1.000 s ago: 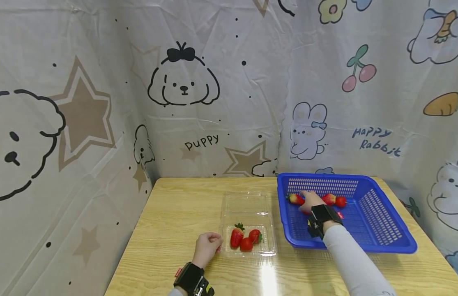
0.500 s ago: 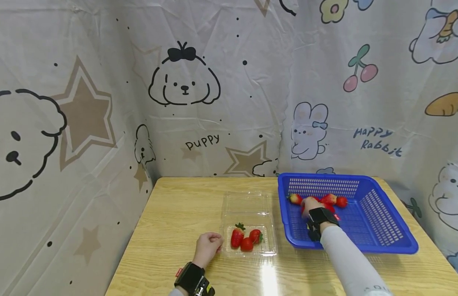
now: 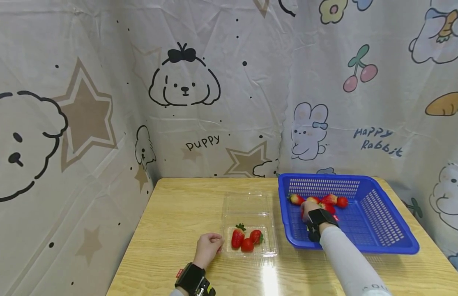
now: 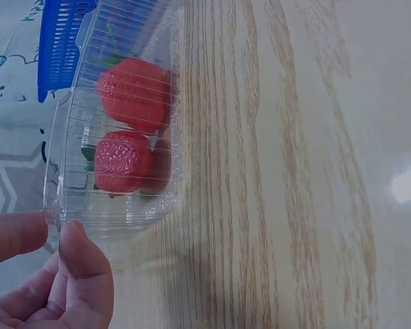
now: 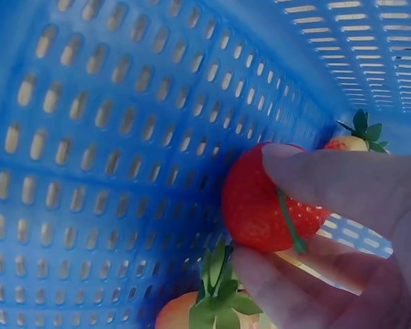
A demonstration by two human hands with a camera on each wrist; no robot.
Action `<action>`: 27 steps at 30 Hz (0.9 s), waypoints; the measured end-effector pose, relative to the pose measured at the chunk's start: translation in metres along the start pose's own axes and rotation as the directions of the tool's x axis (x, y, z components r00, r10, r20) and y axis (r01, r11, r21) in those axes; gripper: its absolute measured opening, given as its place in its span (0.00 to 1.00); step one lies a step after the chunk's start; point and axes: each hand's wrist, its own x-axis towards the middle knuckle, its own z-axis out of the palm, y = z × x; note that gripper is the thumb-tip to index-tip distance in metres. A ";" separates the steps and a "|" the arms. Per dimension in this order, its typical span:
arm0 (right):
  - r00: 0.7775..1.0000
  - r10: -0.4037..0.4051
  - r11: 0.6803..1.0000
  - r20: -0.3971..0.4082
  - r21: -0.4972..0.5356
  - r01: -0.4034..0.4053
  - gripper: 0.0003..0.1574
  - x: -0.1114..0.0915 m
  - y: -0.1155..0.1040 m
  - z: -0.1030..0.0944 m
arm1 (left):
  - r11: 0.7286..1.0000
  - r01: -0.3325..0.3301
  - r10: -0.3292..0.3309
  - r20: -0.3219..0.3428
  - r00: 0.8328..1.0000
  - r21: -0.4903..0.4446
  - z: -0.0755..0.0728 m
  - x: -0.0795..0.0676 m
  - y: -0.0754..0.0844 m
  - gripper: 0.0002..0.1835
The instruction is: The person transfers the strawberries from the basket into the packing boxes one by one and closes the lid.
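Inside the blue basket [image 3: 376,230], my right hand [image 3: 309,209] grips a red strawberry [image 5: 260,205] between thumb and fingers; a green stem piece shows on it in the right wrist view. More strawberries [image 3: 329,199] lie around that hand, one with green leaves [image 5: 219,301] just below it. My left hand [image 3: 208,248] pinches the left rim of a clear plastic clamshell box [image 4: 65,157], thumb and forefinger at its corner. The box stands with its lid [image 3: 247,202] folded back. Three strawberries [image 3: 238,237] sit in its near half.
The wooden table [image 3: 169,213] carries both the box and the basket, the basket standing to the right of the box. A patterned curtain [image 3: 214,82] hangs behind and along the sides of the table.
My right hand has shifted slightly nearer within the basket and now grips a strawberry. The left hand and the box look the same as before.
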 end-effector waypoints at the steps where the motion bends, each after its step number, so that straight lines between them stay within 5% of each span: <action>1: 1.000 -0.009 1.000 -0.007 0.001 0.009 0.10 -0.001 0.000 -0.001 | 1.000 -0.003 0.003 0.001 1.000 0.001 0.000 0.000 0.000 0.08; 15: 0.999 -0.003 0.997 0.050 0.076 0.000 0.12 0.009 -0.006 -0.037 | 1.000 -0.005 0.006 -0.003 1.000 0.003 0.001 0.000 -0.001 0.08; 23: 0.991 -0.134 0.991 -0.002 0.005 0.134 0.14 0.001 -0.049 -0.078 | 1.000 -0.020 0.020 0.003 1.000 -0.019 0.000 0.000 -0.002 0.08; 27: 0.950 -0.297 0.954 -0.098 0.011 0.299 0.15 -0.007 -0.076 -0.083 | 1.000 -0.012 0.012 0.003 1.000 -0.012 0.000 0.001 -0.002 0.09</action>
